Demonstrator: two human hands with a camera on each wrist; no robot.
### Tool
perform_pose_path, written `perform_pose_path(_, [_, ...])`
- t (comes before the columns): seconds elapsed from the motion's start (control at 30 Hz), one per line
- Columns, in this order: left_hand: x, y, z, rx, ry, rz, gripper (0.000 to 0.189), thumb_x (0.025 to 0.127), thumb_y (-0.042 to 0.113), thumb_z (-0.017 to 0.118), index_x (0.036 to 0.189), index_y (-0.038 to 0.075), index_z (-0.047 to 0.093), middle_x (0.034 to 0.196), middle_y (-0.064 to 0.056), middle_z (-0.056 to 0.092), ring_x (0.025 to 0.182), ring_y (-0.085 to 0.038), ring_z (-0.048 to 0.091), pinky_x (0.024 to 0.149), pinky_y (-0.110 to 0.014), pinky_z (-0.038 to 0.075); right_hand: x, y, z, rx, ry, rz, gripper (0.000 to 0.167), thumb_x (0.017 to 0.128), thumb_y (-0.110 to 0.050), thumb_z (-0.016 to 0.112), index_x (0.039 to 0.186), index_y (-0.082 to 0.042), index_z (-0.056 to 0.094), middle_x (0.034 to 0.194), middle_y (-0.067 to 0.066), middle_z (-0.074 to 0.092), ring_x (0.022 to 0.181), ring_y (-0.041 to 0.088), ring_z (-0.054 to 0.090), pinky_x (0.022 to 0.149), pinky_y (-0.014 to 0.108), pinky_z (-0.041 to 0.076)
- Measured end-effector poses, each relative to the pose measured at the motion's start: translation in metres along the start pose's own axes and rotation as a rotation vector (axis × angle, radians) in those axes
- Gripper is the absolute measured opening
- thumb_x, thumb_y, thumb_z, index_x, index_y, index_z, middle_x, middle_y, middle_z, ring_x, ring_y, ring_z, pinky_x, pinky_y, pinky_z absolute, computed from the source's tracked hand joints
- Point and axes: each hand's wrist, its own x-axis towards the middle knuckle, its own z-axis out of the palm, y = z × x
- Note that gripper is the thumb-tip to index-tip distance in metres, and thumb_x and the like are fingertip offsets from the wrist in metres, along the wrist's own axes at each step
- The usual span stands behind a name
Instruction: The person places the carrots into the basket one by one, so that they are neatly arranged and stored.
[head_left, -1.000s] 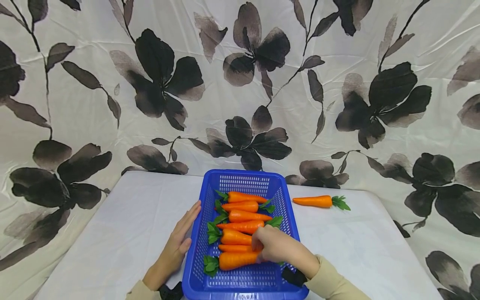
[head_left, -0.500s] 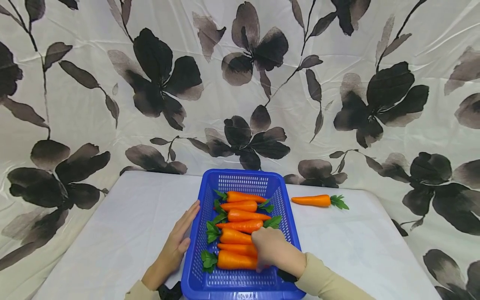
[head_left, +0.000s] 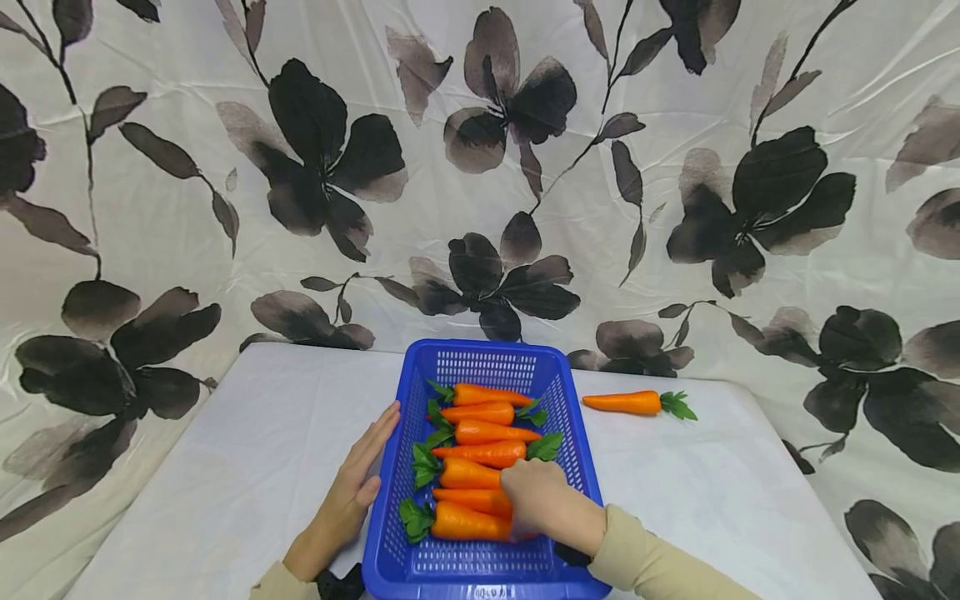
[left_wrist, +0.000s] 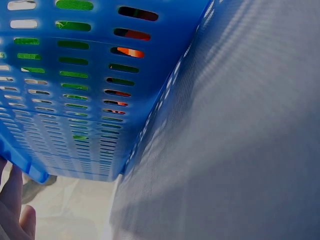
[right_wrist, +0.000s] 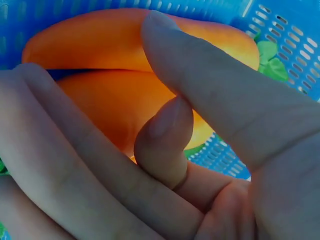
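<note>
A blue perforated plastic basket (head_left: 435,588) stands on the table with several orange carrots lying crosswise in a column. My right hand (head_left: 551,502) reaches in over the right side and holds the nearest carrot (head_left: 468,522) near its tip end. The right wrist view shows the thumb (right_wrist: 200,65) on that carrot (right_wrist: 95,37), with a second carrot (right_wrist: 105,105) beside it; the index finger is curled. My left hand (head_left: 347,492) rests with straight fingers against the basket's left rim. Only part of that hand (left_wrist: 15,210) shows in the left wrist view.
One carrot (head_left: 624,402) with green leaves lies on the white-covered table (head_left: 697,475), right of the basket. A floral cloth (head_left: 510,200) hangs behind the table's far edge.
The nearest carrot has shifted slightly to the left and away from me, with my right hand at its tip end. The left hand keeps its place at the rim.
</note>
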Motion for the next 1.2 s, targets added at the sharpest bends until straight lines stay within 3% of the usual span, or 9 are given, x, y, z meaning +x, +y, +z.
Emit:
perform_pose_path(0.2, [0.001, 0.001, 0.000, 0.001, -0.002, 0.001, 0.066, 0.105, 0.042, 0.031, 0.151, -0.006, 0.033, 0.158, -0.023, 0.028, 0.146, -0.041, 0.024, 0.121, -0.032, 0.009, -0.003, 0.003, -0.001, 0.035, 0.037, -0.013, 0.043, 0.060, -0.039, 0.093, 0.077, -0.014, 0.064, 0.066, -0.003, 0.054, 0.060, 0.018, 0.055, 0.053, 0.035, 0.051])
perform_pose_path(0.33, [0.000, 0.000, 0.000, -0.003, -0.006, -0.008, 0.066, 0.105, 0.042, 0.031, 0.151, -0.005, 0.033, 0.159, -0.023, 0.028, 0.148, -0.037, 0.022, 0.120, -0.031, 0.008, -0.005, 0.008, -0.005, 0.121, 0.040, -0.017, 0.041, 0.062, -0.040, 0.093, 0.070, -0.015, 0.060, 0.063, -0.003, 0.052, 0.056, 0.016, 0.051, 0.050, 0.033, 0.046])
perform_pose_path(0.63, [-0.001, 0.000, 0.000, -0.006, -0.011, -0.032, 0.065, 0.105, 0.042, 0.032, 0.152, -0.003, 0.032, 0.160, -0.021, 0.027, 0.148, -0.037, 0.021, 0.120, -0.029, 0.008, -0.017, 0.027, -0.024, 0.490, 0.002, -0.035, 0.045, 0.074, -0.033, 0.088, 0.054, -0.015, 0.050, 0.046, -0.004, 0.049, 0.043, 0.016, 0.057, 0.041, 0.022, 0.035])
perform_pose_path(0.83, [-0.001, 0.001, 0.000, -0.007, -0.012, -0.032, 0.066, 0.105, 0.042, 0.032, 0.152, -0.003, 0.032, 0.160, -0.021, 0.027, 0.149, -0.035, 0.021, 0.119, -0.028, 0.008, -0.027, 0.047, -0.036, 0.678, 0.092, -0.116, 0.042, 0.079, -0.030, 0.085, 0.055, -0.014, 0.054, 0.045, -0.005, 0.050, 0.044, 0.022, 0.059, 0.043, 0.024, 0.037])
perform_pose_path(0.9, [-0.001, 0.001, 0.000, -0.007, -0.012, -0.032, 0.066, 0.105, 0.043, 0.031, 0.152, -0.003, 0.032, 0.160, -0.021, 0.027, 0.149, -0.034, 0.021, 0.119, -0.028, 0.008, -0.029, 0.055, -0.040, 0.745, 0.115, -0.117, 0.036, 0.080, -0.030, 0.084, 0.062, -0.011, 0.059, 0.050, -0.003, 0.055, 0.047, 0.024, 0.061, 0.046, 0.026, 0.043])
perform_pose_path(1.2, [-0.001, 0.001, 0.000, -0.005, -0.014, -0.042, 0.065, 0.105, 0.042, 0.032, 0.153, -0.002, 0.032, 0.160, -0.021, 0.027, 0.148, -0.038, 0.022, 0.120, -0.028, 0.008, -0.036, 0.096, -0.045, 0.845, 0.371, -0.086, 0.027, 0.086, -0.027, 0.078, 0.076, -0.008, 0.061, 0.063, 0.006, 0.063, 0.054, 0.024, 0.064, 0.053, 0.033, 0.053])
